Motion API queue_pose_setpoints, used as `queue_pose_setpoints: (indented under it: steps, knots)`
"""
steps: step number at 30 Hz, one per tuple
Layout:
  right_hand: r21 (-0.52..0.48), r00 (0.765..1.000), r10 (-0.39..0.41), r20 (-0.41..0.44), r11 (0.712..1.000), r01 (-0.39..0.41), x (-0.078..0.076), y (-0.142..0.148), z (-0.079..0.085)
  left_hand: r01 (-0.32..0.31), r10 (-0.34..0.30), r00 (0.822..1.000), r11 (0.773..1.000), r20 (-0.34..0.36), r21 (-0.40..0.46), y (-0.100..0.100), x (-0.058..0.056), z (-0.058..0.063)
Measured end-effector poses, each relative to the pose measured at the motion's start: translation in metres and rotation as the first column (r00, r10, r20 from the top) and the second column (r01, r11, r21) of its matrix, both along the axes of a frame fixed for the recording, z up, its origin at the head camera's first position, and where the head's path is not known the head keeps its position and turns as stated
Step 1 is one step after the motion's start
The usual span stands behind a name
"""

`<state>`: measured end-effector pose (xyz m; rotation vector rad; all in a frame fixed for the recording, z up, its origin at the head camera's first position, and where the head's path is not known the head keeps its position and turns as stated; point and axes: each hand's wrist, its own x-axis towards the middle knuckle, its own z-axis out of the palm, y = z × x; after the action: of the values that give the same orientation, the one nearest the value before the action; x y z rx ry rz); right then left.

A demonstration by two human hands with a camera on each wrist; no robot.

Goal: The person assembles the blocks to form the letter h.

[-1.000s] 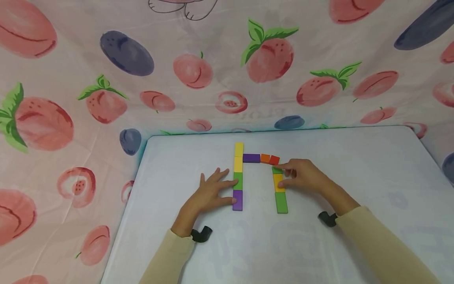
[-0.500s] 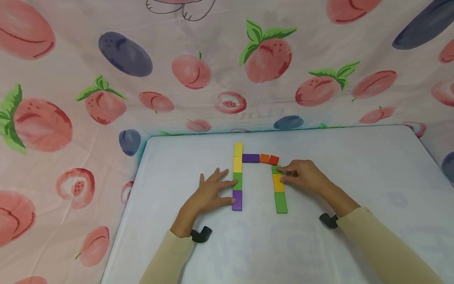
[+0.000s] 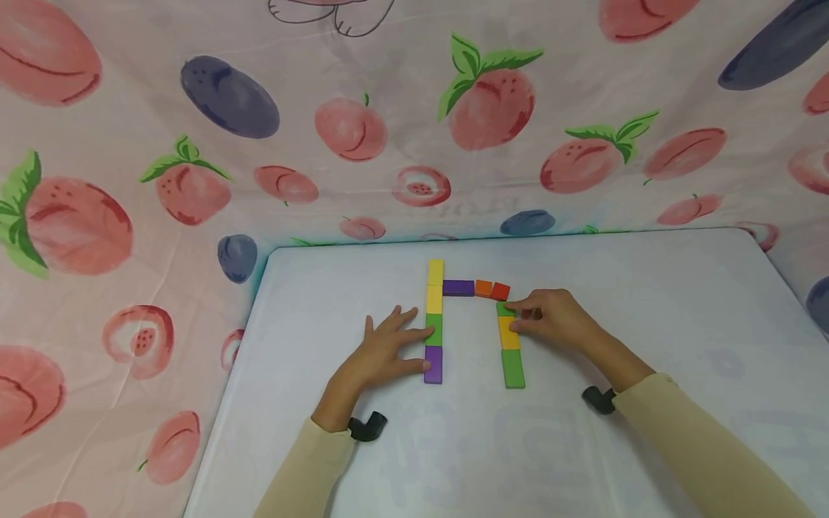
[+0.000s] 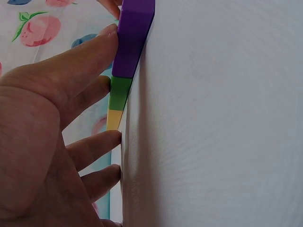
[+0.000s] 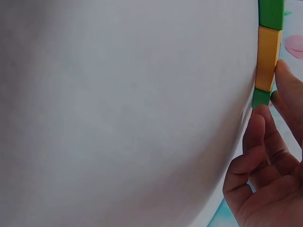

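In the head view, my left hand [image 3: 382, 352] has its fingers spread along the left side of a column of blocks. Its thumb touches the purple block [image 3: 433, 370] at the near end, and its index fingertip touches a green block [image 3: 434, 320]. Two yellow blocks [image 3: 435, 298] continue that column away from me. My right hand [image 3: 550, 320] is at a second column: its index fingertip is at the small green block [image 3: 504, 309], its thumb against the side of the orange-yellow block [image 3: 508, 333]. A longer green block [image 3: 513, 368] sits nearest me.
Between the columns' far ends runs a row: a dark purple block [image 3: 458, 288], an orange block [image 3: 483, 288] and a tilted red block [image 3: 500, 291]. All lie on a white table [image 3: 324, 288], with a fruit-print cloth [image 3: 291, 158] behind and to the left.
My right index fingertip has drawn back from the far edge of the small green block to its right side. The left hand and the blocks stay in place.
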<state>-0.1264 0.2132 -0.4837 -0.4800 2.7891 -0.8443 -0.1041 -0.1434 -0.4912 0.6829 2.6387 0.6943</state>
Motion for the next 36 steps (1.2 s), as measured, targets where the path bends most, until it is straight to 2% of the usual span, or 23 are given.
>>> queue_pose_setpoints:
  steps: [14,30,36]
  knots:
    - [0.016,1.0,-0.003,-0.014,1.0,0.003,0.0002,0.0014,0.001,-0.001,0.001,1.0,1.0,0.004,-0.008,0.0003,-0.0006,0.0011]
    - [-0.02,1.0,-0.02,-0.004,1.0,0.02,-0.001,0.0027,-0.0007,0.004,-0.004,1.0,1.0,0.002,-0.005,0.0002,-0.0001,0.0008]
    - [-0.07,0.996,0.068,0.052,0.995,-0.064,0.0051,0.0011,0.0027,-0.002,0.002,1.0,1.0,0.014,-0.013,0.0007,-0.0004,0.0011]
